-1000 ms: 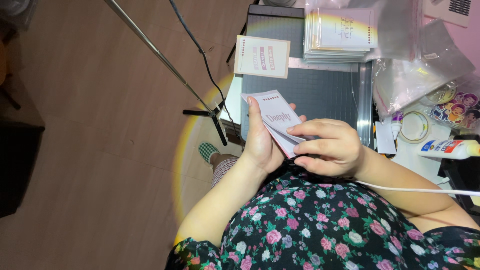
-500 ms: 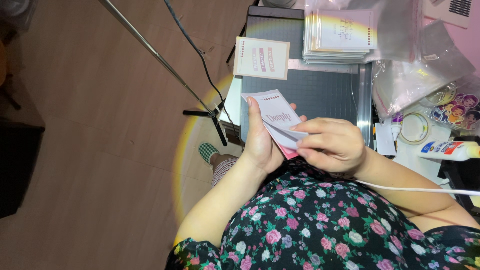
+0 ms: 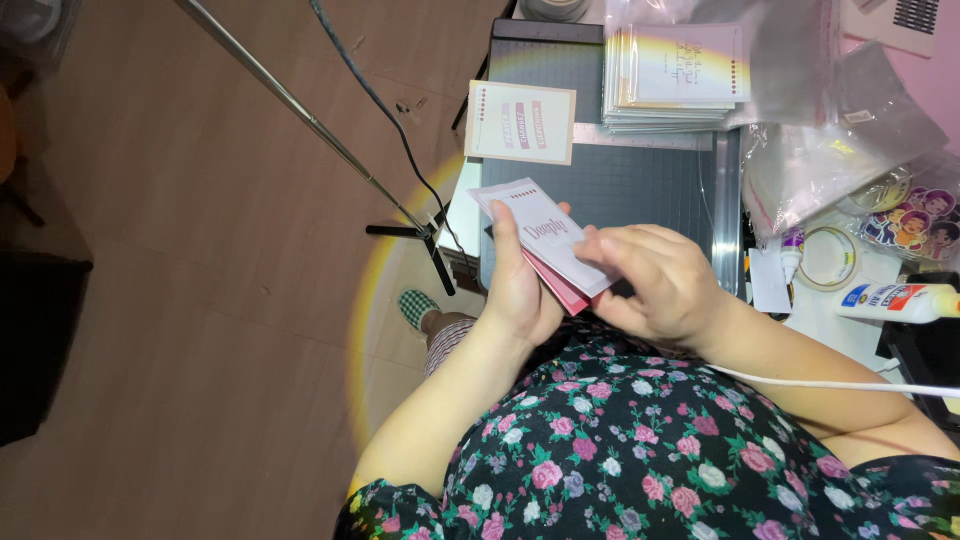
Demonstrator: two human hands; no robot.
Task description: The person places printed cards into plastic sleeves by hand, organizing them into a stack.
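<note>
My left hand holds a small stack of cards above my lap, thumb across the white printed top card. Pink and red cards show at the stack's lower edge. My right hand pinches the right end of the same stack, its fingers over the top card. Both hands hover just in front of a grey cutting mat. A single cream card with three pink stripes lies at the mat's left corner. A taller stack of printed cards rests at the mat's far end.
Clear plastic bags, a tape roll, a white glue bottle and cartoon stickers crowd the desk on the right. A metal stand pole and a black cable cross the wooden floor at left. A white cable runs over my right forearm.
My right hand's fingers have slid along the stack, and the pink cards under the white top card show more. The left hand has stayed in place.
</note>
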